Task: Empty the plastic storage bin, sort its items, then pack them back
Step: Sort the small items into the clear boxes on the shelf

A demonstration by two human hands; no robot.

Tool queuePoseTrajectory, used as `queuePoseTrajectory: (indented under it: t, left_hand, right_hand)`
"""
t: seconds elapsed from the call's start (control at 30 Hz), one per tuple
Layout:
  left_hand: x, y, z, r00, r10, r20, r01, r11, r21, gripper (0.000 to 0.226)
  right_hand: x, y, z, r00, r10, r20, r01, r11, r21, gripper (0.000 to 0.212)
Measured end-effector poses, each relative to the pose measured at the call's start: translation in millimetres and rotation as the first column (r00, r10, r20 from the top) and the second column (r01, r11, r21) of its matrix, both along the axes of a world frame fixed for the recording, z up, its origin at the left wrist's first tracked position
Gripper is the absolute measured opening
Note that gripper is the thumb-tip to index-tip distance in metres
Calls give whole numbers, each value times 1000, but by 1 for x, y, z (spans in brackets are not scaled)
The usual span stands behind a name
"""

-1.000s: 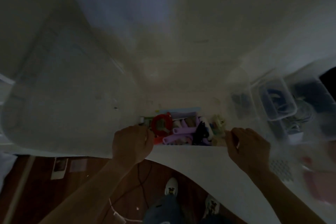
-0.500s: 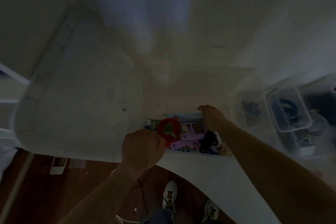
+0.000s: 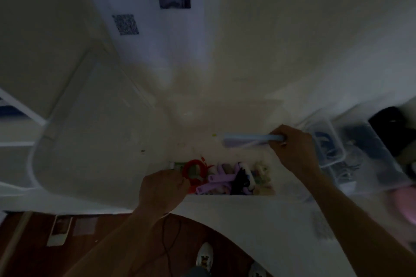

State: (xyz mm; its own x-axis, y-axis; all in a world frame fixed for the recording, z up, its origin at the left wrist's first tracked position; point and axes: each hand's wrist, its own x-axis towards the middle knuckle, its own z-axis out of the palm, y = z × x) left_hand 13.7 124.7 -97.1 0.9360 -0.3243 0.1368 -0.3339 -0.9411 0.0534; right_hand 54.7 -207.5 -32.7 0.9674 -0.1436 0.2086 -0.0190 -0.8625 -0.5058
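A big white table (image 3: 258, 74) fills most of the room in front of the person. On its left side lies a large see-through plastic lid (image 3: 90, 141), flat on the table. On the right sit some clear plastic boxes (image 3: 351, 157) with dark cords inside, close together.

Near the table's front edge is the small see-through plastic storage bin (image 3: 225, 177). It is full of little things: a red ring-shaped reel (image 3: 194, 170), some light purple plastic sticks (image 3: 219, 179), a black bit and some pale yellow bits.

The person's left hand (image 3: 163, 189) is curled into a fist at the bin's left end. It seems to grip the edge there, but I cannot tell for sure. The right hand (image 3: 292, 153) is up above the bin, a little behind it. Its fingers are wrapped round one end of a long, flat, light blue plastic piece (image 3: 245, 140), which sticks out to the left. The picture is dark and blurry.
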Motion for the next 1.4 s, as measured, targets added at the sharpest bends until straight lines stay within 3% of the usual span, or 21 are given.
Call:
queuePoseTrajectory:
  t: [0.07, 0.1, 0.13, 0.17, 0.23, 0.27, 0.4, 0.43, 0.53, 0.7, 0.87, 1.03, 1.13, 1.17, 1.23, 1.3, 1.4]
  left_hand:
    - [7, -2, 8, 965, 130, -226, -162, 978, -130, 26]
    - [9, -9, 17, 914, 130, -385, -247, 930, -271, 43]
    - [12, -18, 24, 845, 44, -533, -344, 807, -479, 65]
    - [15, -30, 33, 786, -98, -610, -434, 616, -657, 77]
    - [15, -64, 55, 709, -390, -588, -541, 236, -808, 68]
    - [13, -82, 66, 673, -485, -558, -586, 111, -803, 62]
    - [-8, -128, 97, 730, -423, -537, -629, -109, -769, 60]
    - [-13, -134, 104, 742, -416, -525, -614, -107, -782, 55]
    - [-25, -147, 114, 742, -451, -497, -551, 13, -834, 34]
    - [-34, -168, 126, 805, -384, -451, -479, 25, -877, 28]
    - [-37, -184, 126, 833, -356, -424, -443, 34, -896, 21]
    - [-47, -201, 113, 799, -407, -442, -480, 9, -877, 31]
    - [-56, -217, 106, 741, -482, -468, -585, -121, -802, 40]
    - [-59, -221, 105, 716, -513, -473, -608, -127, -784, 41]
    - [-67, -229, 104, 685, -531, -499, -604, -32, -796, 44]
    - [-74, -237, 98, 691, -477, -544, -561, 120, -819, 48]
    - [-91, -247, 78, 636, -415, -651, -615, 238, -752, 53]
  right_hand:
    - [-17, -17, 20, 996, 57, -66, -48, 991, 126, 8]
    - [-26, -23, 29, 990, 107, -87, -83, 968, 238, 11]
    - [-34, -27, 37, 983, 159, -96, -114, 925, 362, 12]
    - [-42, -29, 46, 972, 213, -102, -139, 865, 482, 10]
    - [-57, -32, 58, 946, 301, -121, -135, 704, 697, 7]
    - [-63, -34, 62, 938, 322, -129, -107, 623, 775, 10]
    - [-85, -46, 73, 935, 283, -213, 86, 401, 912, 11]
    - [-91, -50, 74, 933, 270, -238, 121, 388, 914, 15]
    - [-106, -63, 72, 921, 289, -261, 147, 363, 920, 33]
    - [-120, -73, 64, 948, 238, -212, 81, 464, 882, 42]
    - [-129, -83, 52, 952, 248, -180, 48, 460, 887, 34]
    - [-141, -96, 53, 925, 323, -199, 19, 484, 875, 33]
    - [-150, -100, 49, 907, 347, -240, 13, 546, 838, 33]
    - [-153, -100, 47, 901, 362, -240, -11, 572, 820, 30]
    - [-161, -99, 43, 898, 368, -242, -29, 597, 802, 23]
    - [-171, -100, 37, 900, 341, -271, 9, 608, 794, 13]
    - [-199, -104, 15, 885, 288, -365, 174, 522, 835, 18]
